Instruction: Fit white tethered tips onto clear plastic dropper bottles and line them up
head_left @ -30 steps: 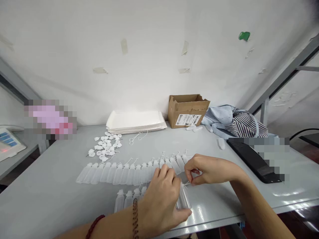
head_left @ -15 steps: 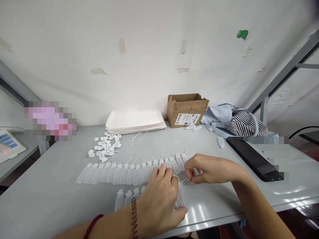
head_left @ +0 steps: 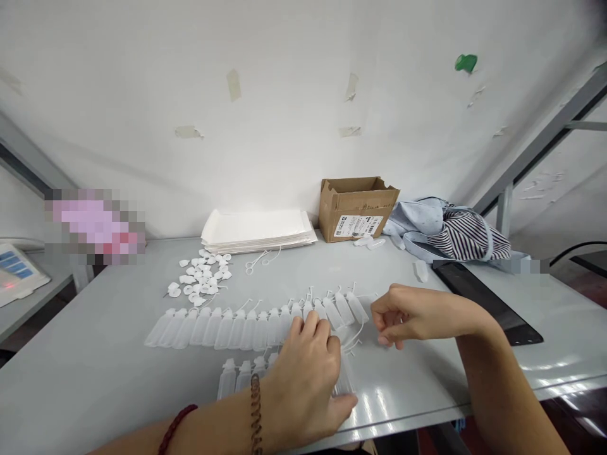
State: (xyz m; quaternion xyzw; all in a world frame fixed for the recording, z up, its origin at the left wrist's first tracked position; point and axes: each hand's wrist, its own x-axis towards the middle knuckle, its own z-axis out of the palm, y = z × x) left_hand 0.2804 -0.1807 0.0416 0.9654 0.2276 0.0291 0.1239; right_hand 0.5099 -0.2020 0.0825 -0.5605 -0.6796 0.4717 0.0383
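Slim translucent plastic bottles with thin looped straps lie side by side in a long row on the grey table. A shorter front row of similar bottles lies closer to me, partly covered by my left arm. My left hand rests closed over the right part of that front row, thumb at the near end and fingertips at the far end. A thin white strap curls out beside it. Just right of the long row's last bottle is my right hand, fingers curled together. What they pinch, if anything, is hidden.
Loose white caps lie piled behind the long row. Farther back are a stack of white sheets, scissors and an open cardboard box. At right lie a cloth bundle and a black flat device.
My right hand has moved right and slightly up, away from the straps at the end of the long row, uncovering the last bottle and a curled strap. My left hand stays put.
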